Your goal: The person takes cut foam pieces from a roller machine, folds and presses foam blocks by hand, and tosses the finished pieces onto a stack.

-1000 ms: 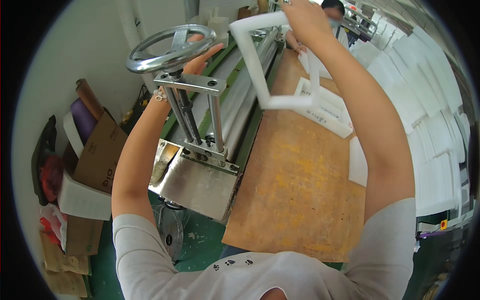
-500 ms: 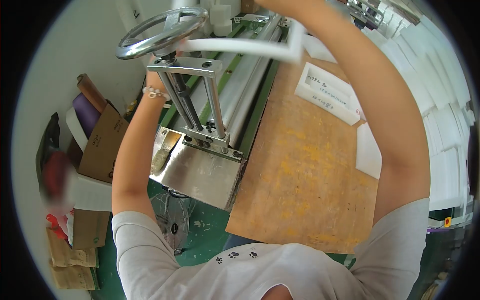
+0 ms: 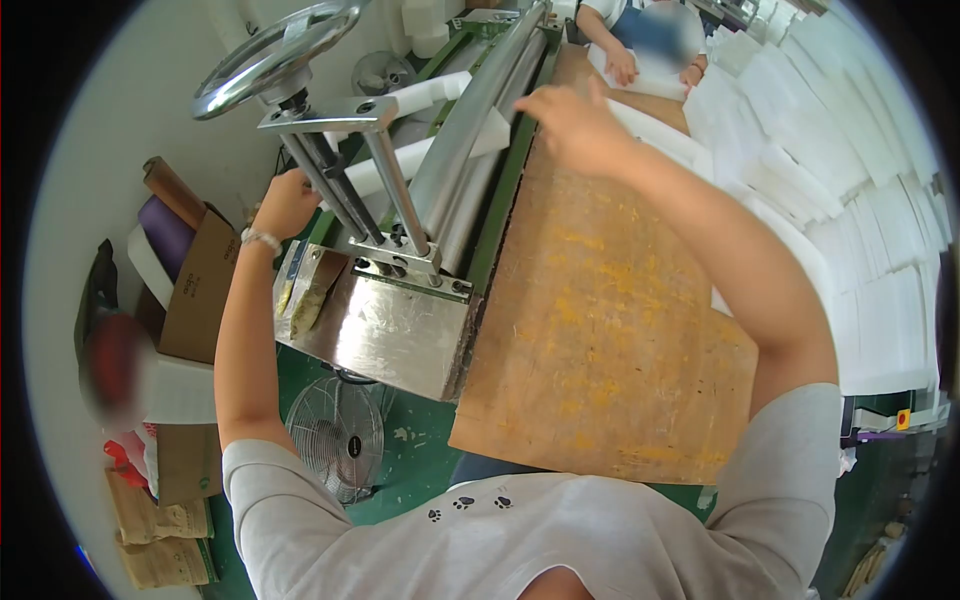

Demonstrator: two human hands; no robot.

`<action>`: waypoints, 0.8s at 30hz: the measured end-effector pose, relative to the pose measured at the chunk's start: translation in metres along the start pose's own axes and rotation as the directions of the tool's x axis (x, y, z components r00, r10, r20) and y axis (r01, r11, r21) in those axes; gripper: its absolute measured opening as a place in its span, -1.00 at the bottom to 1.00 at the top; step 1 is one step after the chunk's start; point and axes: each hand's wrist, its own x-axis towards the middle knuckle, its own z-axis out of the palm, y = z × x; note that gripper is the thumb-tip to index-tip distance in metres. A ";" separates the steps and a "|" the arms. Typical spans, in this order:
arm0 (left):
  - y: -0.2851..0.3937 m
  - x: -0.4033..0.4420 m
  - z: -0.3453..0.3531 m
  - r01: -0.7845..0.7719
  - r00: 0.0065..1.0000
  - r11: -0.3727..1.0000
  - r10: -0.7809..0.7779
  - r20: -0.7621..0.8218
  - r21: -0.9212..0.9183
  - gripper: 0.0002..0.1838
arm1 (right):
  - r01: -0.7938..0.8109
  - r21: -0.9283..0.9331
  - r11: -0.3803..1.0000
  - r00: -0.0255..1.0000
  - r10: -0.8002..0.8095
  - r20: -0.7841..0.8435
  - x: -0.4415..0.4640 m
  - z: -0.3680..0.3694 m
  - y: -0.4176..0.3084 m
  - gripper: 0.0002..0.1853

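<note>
A white foam piece (image 3: 405, 163) with two long arms lies across the rollers (image 3: 462, 130) of a green-framed machine, partly hidden by the metal posts. At its near left end is my left hand (image 3: 287, 203), its fingers closed around that end, partly behind the posts. My right hand (image 3: 575, 125) hovers over the machine's right edge, close to the foam's far end but apart from it. Its fingers are bent and spread, with nothing seen in them. A metal handwheel (image 3: 280, 55) tops the posts above my left hand.
A worn wooden table (image 3: 600, 330) adjoins the machine. White foam sheets (image 3: 880, 200) are stacked at right. Across the table, a co-worker's hands (image 3: 622, 67) rest by white foam. A floor fan (image 3: 340, 440) stands below the machine; cardboard boxes (image 3: 205, 290) are at left.
The white foam piece has come down from the air onto the rollers. My right hand has moved down and toward me, off the foam. The co-worker has come into view.
</note>
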 end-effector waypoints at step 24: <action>0.114 -0.267 -0.005 -0.565 0.800 0.247 0.399 -0.448 -0.787 -0.86 | -0.234 0.421 0.876 0.892 0.366 -0.266 -0.225 -0.059 -0.030 -0.77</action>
